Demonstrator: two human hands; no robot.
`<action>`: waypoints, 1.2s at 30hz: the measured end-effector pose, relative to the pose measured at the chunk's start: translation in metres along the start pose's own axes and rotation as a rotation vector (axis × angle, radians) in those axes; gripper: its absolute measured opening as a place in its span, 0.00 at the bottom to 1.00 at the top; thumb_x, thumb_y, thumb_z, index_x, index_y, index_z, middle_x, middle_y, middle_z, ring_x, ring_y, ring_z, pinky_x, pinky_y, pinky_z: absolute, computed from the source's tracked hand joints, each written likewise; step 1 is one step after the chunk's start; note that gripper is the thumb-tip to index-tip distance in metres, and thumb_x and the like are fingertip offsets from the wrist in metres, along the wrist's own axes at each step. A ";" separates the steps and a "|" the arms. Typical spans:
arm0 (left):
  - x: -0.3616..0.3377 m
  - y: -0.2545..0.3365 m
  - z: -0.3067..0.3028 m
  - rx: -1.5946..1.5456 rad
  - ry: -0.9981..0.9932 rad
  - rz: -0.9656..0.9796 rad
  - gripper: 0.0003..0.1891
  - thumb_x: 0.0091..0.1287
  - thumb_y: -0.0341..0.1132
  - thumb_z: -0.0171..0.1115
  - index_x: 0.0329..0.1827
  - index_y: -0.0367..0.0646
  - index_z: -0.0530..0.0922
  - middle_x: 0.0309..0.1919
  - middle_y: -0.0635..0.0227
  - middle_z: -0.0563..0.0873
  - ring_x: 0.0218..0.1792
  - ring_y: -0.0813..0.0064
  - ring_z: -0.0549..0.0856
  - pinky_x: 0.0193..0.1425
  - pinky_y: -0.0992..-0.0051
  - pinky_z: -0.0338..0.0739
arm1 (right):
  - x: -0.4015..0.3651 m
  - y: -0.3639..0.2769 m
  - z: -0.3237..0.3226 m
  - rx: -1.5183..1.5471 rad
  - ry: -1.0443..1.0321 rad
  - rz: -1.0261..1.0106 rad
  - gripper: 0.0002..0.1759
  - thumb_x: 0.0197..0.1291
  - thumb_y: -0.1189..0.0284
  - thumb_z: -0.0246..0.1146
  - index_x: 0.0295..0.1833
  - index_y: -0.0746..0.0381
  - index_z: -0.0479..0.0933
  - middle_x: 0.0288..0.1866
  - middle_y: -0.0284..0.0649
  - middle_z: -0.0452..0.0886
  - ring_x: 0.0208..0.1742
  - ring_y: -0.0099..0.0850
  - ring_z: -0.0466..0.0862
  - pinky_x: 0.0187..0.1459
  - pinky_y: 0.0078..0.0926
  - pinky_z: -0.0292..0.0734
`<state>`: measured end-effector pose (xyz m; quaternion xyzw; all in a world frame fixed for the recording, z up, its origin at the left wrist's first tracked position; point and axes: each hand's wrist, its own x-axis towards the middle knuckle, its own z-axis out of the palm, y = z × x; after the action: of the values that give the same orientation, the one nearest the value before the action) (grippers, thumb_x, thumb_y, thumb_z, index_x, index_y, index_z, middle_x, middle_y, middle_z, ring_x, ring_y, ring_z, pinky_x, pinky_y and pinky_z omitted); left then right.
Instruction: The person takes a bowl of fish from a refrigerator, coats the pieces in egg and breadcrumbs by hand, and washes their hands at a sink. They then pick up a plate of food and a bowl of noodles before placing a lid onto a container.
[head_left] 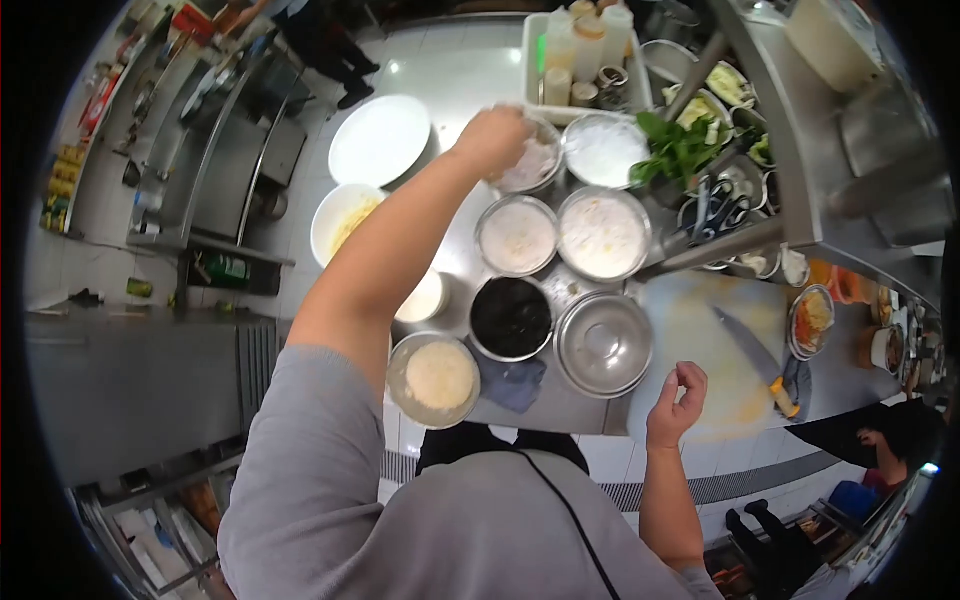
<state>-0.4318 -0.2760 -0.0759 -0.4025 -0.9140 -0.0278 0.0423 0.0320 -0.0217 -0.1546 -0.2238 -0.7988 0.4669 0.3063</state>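
Your left hand (497, 140) over a bowl (538, 168), upper centre; grip unclear.
Your right hand (680, 400), loosely curled, half open, by the cutting board (690, 340), right of centre.

Squeeze bottles (588, 45) stand in white tray (531, 62), leafy greens (680, 148) near it; metal shelving (222, 165) far left; person in dark trousers (322, 45) stands upper left.
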 end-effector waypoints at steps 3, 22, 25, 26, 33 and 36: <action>0.000 -0.019 0.010 0.142 0.238 -0.106 0.15 0.64 0.35 0.67 0.53 0.50 0.90 0.63 0.54 0.85 0.53 0.49 0.89 0.61 0.56 0.84 | -0.027 -0.061 0.021 0.047 -0.158 -0.176 0.11 0.64 0.80 0.67 0.53 0.65 0.83 0.50 0.46 0.85 0.48 0.41 0.85 0.51 0.36 0.81; -0.018 -0.066 0.011 -0.478 0.074 -0.363 0.15 0.65 0.33 0.64 0.54 0.44 0.87 0.47 0.55 0.92 0.51 0.55 0.90 0.57 0.62 0.84 | -0.105 -0.220 0.320 -0.435 -1.145 -0.215 0.10 0.68 0.74 0.60 0.48 0.69 0.81 0.49 0.53 0.87 0.48 0.48 0.92 0.47 0.43 0.89; -0.023 -0.060 0.006 -0.521 0.094 -0.405 0.14 0.66 0.34 0.64 0.53 0.44 0.87 0.47 0.55 0.92 0.51 0.54 0.90 0.57 0.62 0.84 | -0.112 -0.221 0.332 -0.465 -1.136 -0.217 0.09 0.69 0.74 0.59 0.48 0.68 0.80 0.49 0.54 0.87 0.46 0.47 0.92 0.46 0.42 0.89; -0.023 -0.060 0.007 -0.511 0.117 -0.403 0.14 0.66 0.33 0.64 0.53 0.43 0.87 0.47 0.55 0.92 0.50 0.53 0.90 0.57 0.61 0.84 | -0.115 -0.219 0.335 -0.439 -1.110 -0.190 0.09 0.68 0.74 0.60 0.48 0.68 0.80 0.49 0.54 0.87 0.47 0.47 0.92 0.46 0.42 0.90; -0.047 -0.065 -0.022 -0.605 0.194 -0.374 0.11 0.67 0.35 0.64 0.48 0.41 0.86 0.42 0.53 0.92 0.44 0.52 0.90 0.52 0.60 0.83 | -0.122 -0.229 0.349 -0.421 -1.089 -0.056 0.11 0.65 0.73 0.59 0.50 0.67 0.78 0.50 0.58 0.86 0.48 0.55 0.90 0.50 0.51 0.86; -0.083 -0.080 -0.042 -0.606 0.294 -0.343 0.10 0.67 0.35 0.65 0.47 0.40 0.86 0.40 0.52 0.91 0.42 0.53 0.90 0.49 0.60 0.82 | -0.127 -0.231 0.361 -0.422 -1.077 -0.045 0.13 0.64 0.73 0.59 0.52 0.67 0.77 0.49 0.57 0.87 0.49 0.54 0.90 0.50 0.52 0.86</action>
<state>-0.4327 -0.3941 -0.0437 -0.2296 -0.9027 -0.3608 0.0468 -0.1460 -0.4298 -0.1223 0.0062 -0.9224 0.3390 -0.1848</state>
